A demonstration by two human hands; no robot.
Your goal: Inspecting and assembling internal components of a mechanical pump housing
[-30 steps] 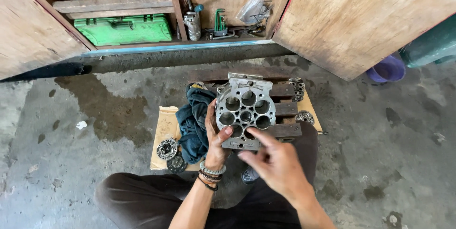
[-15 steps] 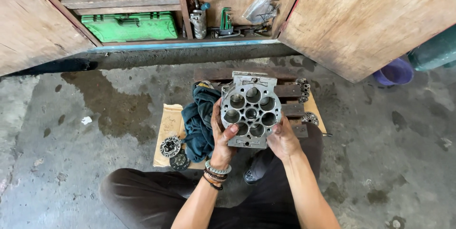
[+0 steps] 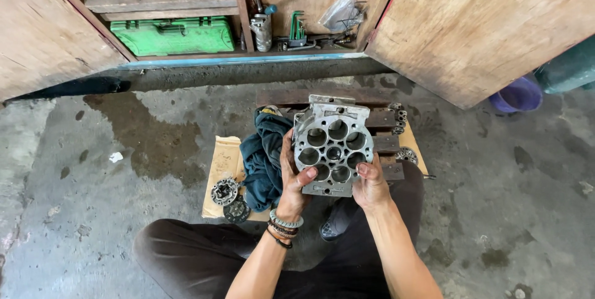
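Near the frame's centre, my left hand (image 3: 290, 178) and right hand (image 3: 370, 184) clamped the metal block (image 3: 331, 147), fingers wrapped on its lower edges. I judged both thumbs should stay clear of the round holes, with the weight kept over the rag (image 3: 263, 156).

Head camera looks steeply down, near the floor (image 3: 93, 212).

The stained grey concrete floor (image 3: 124, 212) carries a dark wet patch (image 3: 149, 135) at the left and small debris. At the far side, 2 open plywood cupboard doors (image 3: 489, 20) flank a low wooden cupboard (image 3: 291, 1). Inside, a wooden shelf (image 3: 161, 3) sits above a green plastic toolbox (image 3: 176, 34). A purple plastic tub (image 3: 517, 94) stands far right. Soft daylight, without hard shadows.
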